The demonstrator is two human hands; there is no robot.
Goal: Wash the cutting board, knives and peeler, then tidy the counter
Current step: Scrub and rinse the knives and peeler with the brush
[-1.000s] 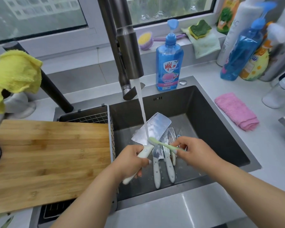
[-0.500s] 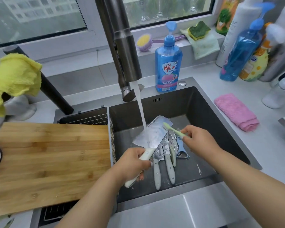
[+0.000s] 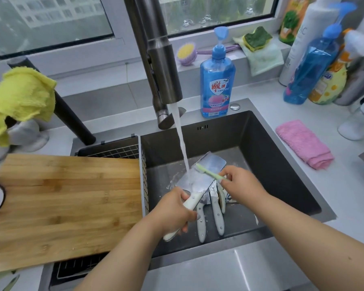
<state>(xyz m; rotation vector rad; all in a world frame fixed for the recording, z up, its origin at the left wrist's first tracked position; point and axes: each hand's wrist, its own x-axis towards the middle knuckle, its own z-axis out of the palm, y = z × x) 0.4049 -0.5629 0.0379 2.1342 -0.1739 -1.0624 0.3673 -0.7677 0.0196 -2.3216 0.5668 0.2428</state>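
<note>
Since half a second ago the green brush [image 3: 211, 172] has slid down and left across the cleaver [image 3: 200, 175], so its head now lies on the flat of the blade right beside the falling water [image 3: 182, 143], where before it was lifted off the blade's far edge. Fingers of the right hand [image 3: 243, 184] pinch the brush's thin handle. Curled round the cleaver's white handle, the left hand [image 3: 172, 215] grips it and holds the blade tilted over the sink [image 3: 282, 164], directly under the stream from the faucet [image 3: 162, 66].

Under the cleaver, on the sink floor, lie the smaller knives [image 3: 215, 215] with white riveted handles pointing toward the person; the peeler is mostly hidden behind the right hand. Left of the basin the wooden cutting board [image 3: 61, 206] rests across a wire rack [image 3: 114, 150].

Behind the sink stands a blue dish soap bottle [image 3: 217, 85] with a pump top; its label carries red Chinese characters that I cannot read surely. A folded pink cloth [image 3: 304, 143] lies on the counter to the right. Further right, a white bottle [image 3: 298, 43] shows the letters "AC", next to a second blue pump bottle [image 3: 311, 70]. A yellow cloth [image 3: 21, 99] hangs at the far left, and a green-and-yellow sponge [image 3: 256, 37] sits on the windowsill.
</note>
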